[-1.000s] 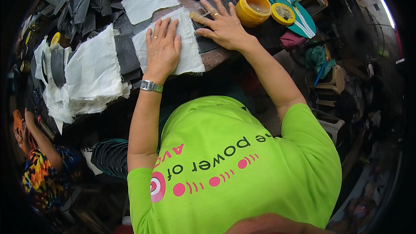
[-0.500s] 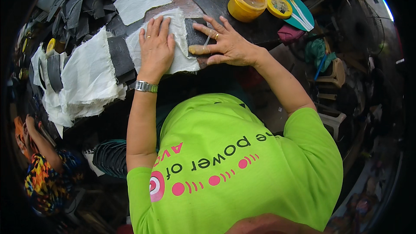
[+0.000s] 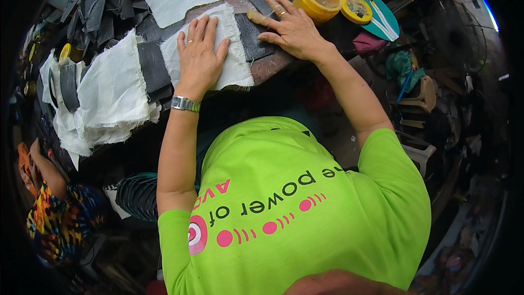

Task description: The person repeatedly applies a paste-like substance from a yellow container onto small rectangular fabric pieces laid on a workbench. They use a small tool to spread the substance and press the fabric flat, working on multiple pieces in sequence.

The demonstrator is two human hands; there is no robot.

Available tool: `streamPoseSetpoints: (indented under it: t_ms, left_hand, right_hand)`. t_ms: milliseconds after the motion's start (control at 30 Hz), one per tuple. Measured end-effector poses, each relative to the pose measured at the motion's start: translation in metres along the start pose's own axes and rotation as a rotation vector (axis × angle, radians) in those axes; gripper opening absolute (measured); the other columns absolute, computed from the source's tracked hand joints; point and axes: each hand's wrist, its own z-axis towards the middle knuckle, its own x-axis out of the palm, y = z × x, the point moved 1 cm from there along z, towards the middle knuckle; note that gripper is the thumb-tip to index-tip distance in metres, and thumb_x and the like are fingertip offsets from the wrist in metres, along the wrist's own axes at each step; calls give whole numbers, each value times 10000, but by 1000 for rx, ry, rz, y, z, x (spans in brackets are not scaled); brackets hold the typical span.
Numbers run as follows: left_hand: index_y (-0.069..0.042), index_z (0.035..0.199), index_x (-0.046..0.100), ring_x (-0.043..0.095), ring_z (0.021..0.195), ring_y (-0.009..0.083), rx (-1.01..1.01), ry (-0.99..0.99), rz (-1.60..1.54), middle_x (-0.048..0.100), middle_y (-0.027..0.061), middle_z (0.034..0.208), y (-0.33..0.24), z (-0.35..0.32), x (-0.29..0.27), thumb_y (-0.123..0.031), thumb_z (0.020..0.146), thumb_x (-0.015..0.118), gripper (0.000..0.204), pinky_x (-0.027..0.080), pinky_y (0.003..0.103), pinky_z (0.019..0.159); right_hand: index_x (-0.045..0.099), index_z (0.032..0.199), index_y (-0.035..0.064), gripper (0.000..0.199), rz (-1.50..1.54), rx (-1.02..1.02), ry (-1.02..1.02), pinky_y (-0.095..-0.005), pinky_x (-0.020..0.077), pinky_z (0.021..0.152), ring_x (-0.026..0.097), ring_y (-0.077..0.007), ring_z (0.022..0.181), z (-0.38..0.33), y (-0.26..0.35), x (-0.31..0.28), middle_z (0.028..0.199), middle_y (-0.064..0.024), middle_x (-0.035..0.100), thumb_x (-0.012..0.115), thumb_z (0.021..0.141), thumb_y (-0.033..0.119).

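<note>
My left hand [image 3: 201, 57] lies flat, fingers stretched out, on a white frayed cloth piece [image 3: 233, 38]. Under that cloth runs a black sheet piece [image 3: 254, 39], whose right end shows beyond the cloth's edge. Close by that end, my right hand [image 3: 295, 31] has its fingers spread and holds nothing; its index fingertip is coated yellowish. Whether it touches the surface I cannot tell. To the left, a larger stack of white cloth [image 3: 112, 84] lies beside another dark sheet part [image 3: 153, 65].
A yellow tub [image 3: 318, 3] stands beyond my right hand, next to its lid [image 3: 356, 10] and a teal board [image 3: 376, 5]. Dark scraps [image 3: 103, 5] pile up at the far left. Another person's arm [image 3: 48, 169] shows at the left, and a plastic stool [image 3: 423, 95] at the right.
My right hand has moved away from me and slightly right, off the white cloth's edge, leaving more of the black sheet in view. My left hand stays on the cloth.
</note>
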Motion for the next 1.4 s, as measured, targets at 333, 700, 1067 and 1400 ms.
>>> streamPoseSetpoints:
  t_ms: [333, 700, 1067, 1400]
  left_hand:
    - [-96, 1479, 426, 296, 1465, 302, -3, 5, 12, 406, 125, 1536, 0, 1, 1, -384, 985, 520, 579, 171, 538, 1180]
    - [-95, 1481, 425, 301, 1464, 297, -9, 13, 18, 403, 123, 1539, -1, 0, -1, -379, 986, 521, 578, 178, 542, 1178]
    - [-92, 1487, 417, 303, 1464, 298, -4, 4, 13, 397, 126, 1544, -1, -1, 1, -387, 986, 517, 590, 170, 537, 1183]
    - [-96, 1486, 430, 304, 1463, 285, 6, 38, -10, 399, 120, 1545, 4, -1, -1, -373, 1032, 435, 532, 181, 537, 1175]
  right_hand:
    - [431, 1471, 458, 520, -9, -308, 111, -458, 332, 1082, 245, -300, 1490, -21, -19, -25, 1648, -32, 229, 429, 973, 607]
    - [593, 1371, 395, 480, 761, -94, -109, -572, 141, 1170, 159, -391, 1503, -29, 12, -22, 1630, -102, 272, 306, 1035, 583]
    - [482, 1478, 294, 645, 390, 327, 74, -672, 36, 1159, 49, -400, 1527, 4, 32, 9, 1635, -177, 214, 292, 993, 675]
    - [510, 1443, 164, 681, 387, 253, -248, -570, 191, 1175, 195, -439, 1486, -5, 22, -14, 1588, -252, 269, 409, 979, 652]
